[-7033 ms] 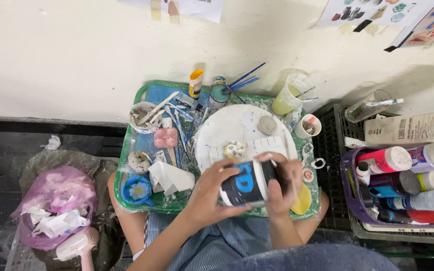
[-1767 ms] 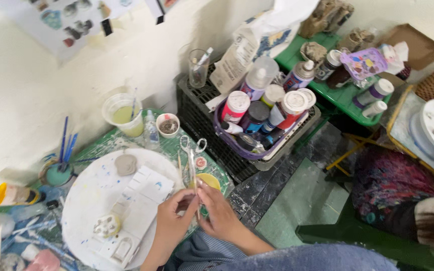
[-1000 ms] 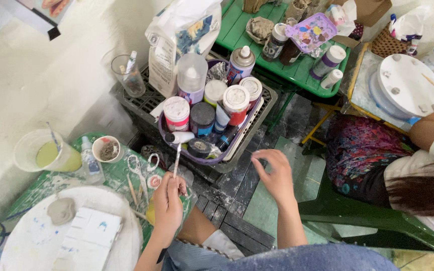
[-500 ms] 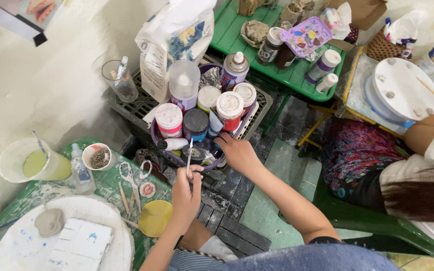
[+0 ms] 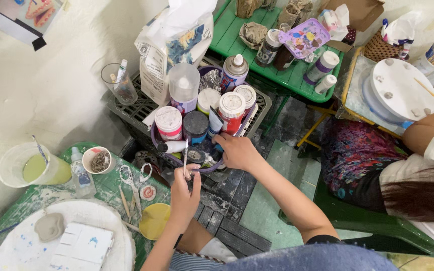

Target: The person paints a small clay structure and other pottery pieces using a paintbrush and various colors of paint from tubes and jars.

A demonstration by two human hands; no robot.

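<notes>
Reaching into the purple basket (image 5: 155, 136) of paint jars, the right hand (image 5: 237, 152) curls its fingers among small tubes, though whether it grips one I cannot tell. Just beside it, the left hand (image 5: 185, 188) pinches a thin paintbrush (image 5: 186, 156) upright. Tugging could topple the red-labelled jar (image 5: 231, 113) just beyond the knuckles.

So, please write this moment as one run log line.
left hand: holds thin brush upright | right hand: reaching into purple basket of paint bottles | beside: scissors, yellow lid
</notes>
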